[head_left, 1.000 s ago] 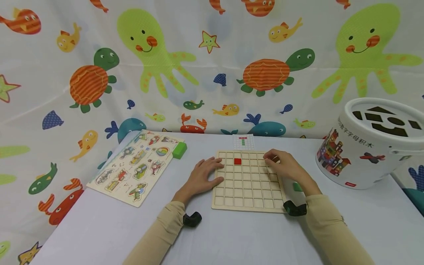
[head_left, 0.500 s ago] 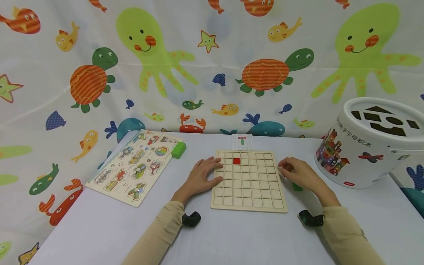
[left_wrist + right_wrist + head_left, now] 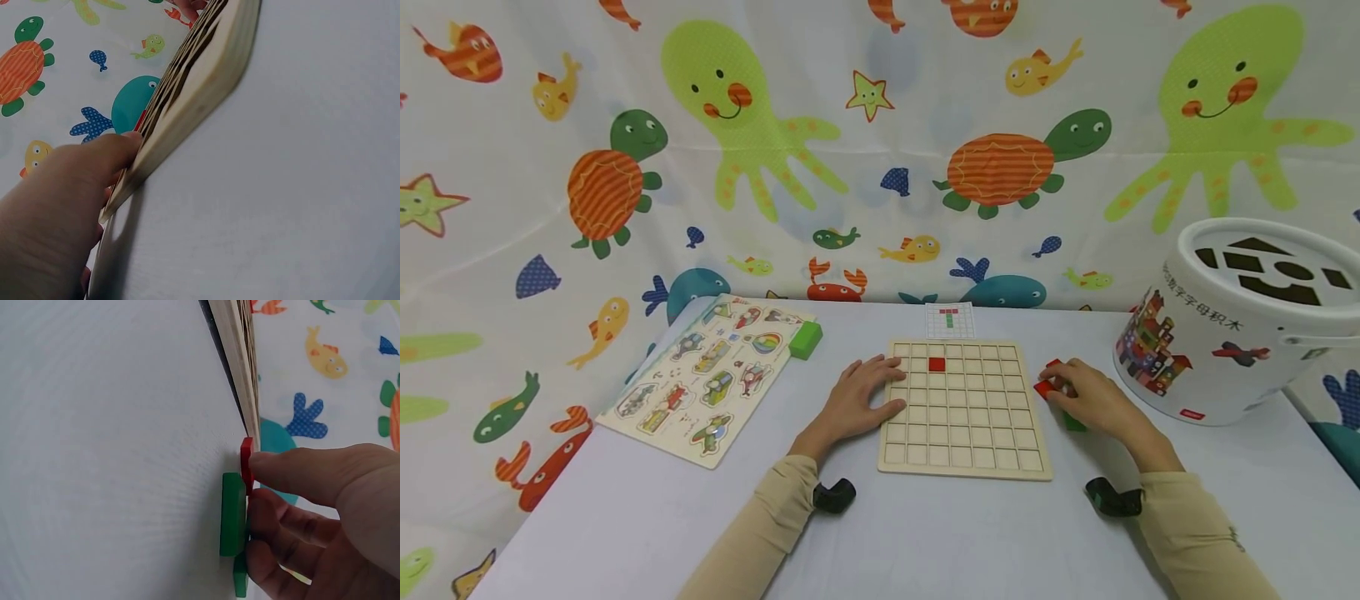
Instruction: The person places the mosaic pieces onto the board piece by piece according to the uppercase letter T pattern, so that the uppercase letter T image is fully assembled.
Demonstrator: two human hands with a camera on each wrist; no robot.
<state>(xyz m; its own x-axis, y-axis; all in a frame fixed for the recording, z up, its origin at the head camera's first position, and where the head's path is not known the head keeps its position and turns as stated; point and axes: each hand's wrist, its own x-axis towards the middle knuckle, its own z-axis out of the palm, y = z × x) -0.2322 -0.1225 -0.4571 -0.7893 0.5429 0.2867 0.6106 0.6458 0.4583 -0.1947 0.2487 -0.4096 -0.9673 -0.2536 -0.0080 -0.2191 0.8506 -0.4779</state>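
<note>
"Right beside the board, what do the fingers do?"

"Right hand: fingers bent, thumb touching a red tile. Whether they pinch it, I cannot tell. Left hand: thumb and fingers apart, resting at the board's left edge."

"Other pieces?"

"Green tiles right of the board; one red square in its upper left; card just beyond; bucket well right; puzzle left."
</note>
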